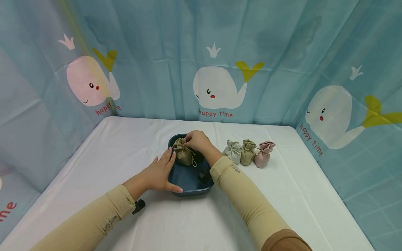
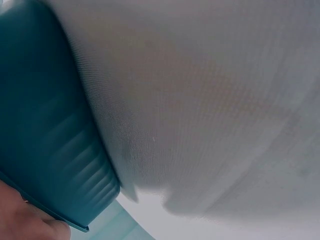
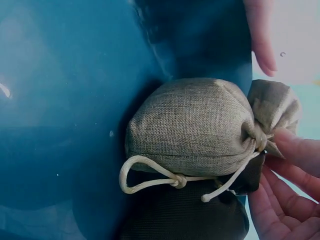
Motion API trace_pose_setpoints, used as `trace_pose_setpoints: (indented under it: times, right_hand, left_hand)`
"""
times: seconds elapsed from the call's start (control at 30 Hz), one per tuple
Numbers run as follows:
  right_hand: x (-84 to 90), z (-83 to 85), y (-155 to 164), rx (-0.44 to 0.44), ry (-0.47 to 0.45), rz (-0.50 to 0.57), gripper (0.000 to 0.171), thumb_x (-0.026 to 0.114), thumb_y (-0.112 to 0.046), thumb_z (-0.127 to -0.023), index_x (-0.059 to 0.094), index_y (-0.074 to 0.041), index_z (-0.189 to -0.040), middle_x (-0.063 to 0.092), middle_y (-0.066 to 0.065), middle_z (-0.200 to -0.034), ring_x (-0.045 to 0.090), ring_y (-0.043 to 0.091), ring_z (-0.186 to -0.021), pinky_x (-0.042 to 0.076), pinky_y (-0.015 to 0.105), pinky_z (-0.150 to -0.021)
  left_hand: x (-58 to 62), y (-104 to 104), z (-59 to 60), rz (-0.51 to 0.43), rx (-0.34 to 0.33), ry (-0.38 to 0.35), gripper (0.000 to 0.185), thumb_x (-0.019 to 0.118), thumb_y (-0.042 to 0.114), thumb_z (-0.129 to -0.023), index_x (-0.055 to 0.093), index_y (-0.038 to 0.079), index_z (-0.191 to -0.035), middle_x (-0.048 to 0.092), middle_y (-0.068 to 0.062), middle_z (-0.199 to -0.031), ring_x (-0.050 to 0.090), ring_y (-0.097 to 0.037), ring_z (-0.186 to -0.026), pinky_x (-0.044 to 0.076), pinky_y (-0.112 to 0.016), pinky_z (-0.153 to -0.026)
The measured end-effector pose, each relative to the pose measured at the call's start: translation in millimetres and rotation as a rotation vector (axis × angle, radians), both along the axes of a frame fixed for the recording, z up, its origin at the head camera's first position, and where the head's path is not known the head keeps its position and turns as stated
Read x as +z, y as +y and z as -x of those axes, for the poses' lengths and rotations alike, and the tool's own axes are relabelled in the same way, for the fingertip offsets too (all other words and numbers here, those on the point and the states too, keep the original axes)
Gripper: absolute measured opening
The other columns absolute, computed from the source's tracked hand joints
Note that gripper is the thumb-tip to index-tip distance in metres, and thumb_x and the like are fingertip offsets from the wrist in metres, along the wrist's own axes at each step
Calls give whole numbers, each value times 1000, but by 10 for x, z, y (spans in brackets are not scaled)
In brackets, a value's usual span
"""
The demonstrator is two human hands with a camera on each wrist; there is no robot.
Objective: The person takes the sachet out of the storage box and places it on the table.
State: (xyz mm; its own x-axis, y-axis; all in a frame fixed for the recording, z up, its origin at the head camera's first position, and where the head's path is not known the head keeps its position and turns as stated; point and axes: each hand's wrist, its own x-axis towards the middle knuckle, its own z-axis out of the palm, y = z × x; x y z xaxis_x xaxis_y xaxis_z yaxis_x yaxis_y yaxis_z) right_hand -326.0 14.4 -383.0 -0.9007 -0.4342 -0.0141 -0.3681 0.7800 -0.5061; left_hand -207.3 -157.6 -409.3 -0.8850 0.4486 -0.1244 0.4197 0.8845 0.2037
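Observation:
A khaki drawstring pouch (image 1: 183, 156) stands at the far left inside a dark blue tray (image 1: 185, 183). My right hand (image 1: 199, 142) pinches the gathered neck of this pouch between thumb and fingers. Its cream cord hangs in a knotted loop, plain in the right wrist view. Beside it in the tray lies a black pouch (image 3: 182, 215), mostly hidden from the head view by my right hand. My left hand (image 1: 158, 173) rests against the tray's left rim, fingers straight and spread, thumb along the near edge.
To the right of the tray, a white pouch (image 1: 233, 151), another khaki pouch (image 1: 248, 153) and a pink pouch (image 1: 263, 155) stand in a row. A white cloth (image 1: 150, 223) covers the table. A blue curtain (image 1: 150, 69) with whale prints hangs behind.

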Motion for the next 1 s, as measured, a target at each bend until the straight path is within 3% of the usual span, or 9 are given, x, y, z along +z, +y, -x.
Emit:
trace_pose_setpoints:
  times: [0.3,0.7,0.8,1.0]
  right_hand:
    - [-48,-1,-34,20,35,13,29,69,-27,-83,55,-13,-62,44,-3,-53,42,11,-50,32,22,-48]
    - [-70,9,-18,-43,49,54,16,67,-25,-84,72,-16,-72,65,-4,-66,51,11,-57,38,21,-50]
    - [-68,12,-1,-61,54,87,17,67,-25,-84,71,-16,-71,63,-4,-64,50,11,-56,37,22,-49]
    - [-16,-11,38,-28,84,110,26,65,-24,-85,68,-6,-67,46,-5,-50,43,12,-49,33,22,-47]
  left_hand:
    - [12,3,-1,7,-4,2,132,53,84,-57,1,3,-146,-9,-17,-151,-3,-30,-139,14,-58,-105]
    - [22,2,-7,-7,-4,-7,132,55,83,-57,1,2,-146,-11,-16,-151,-2,-30,-139,15,-58,-105]
    - [16,-1,-2,-3,-4,-7,133,53,85,-56,0,3,-146,-12,-16,-151,-2,-29,-139,15,-58,-105]
    - [4,-6,7,9,-2,-2,136,47,89,-53,0,3,-146,-11,-16,-151,-3,-29,-139,15,-58,-105]
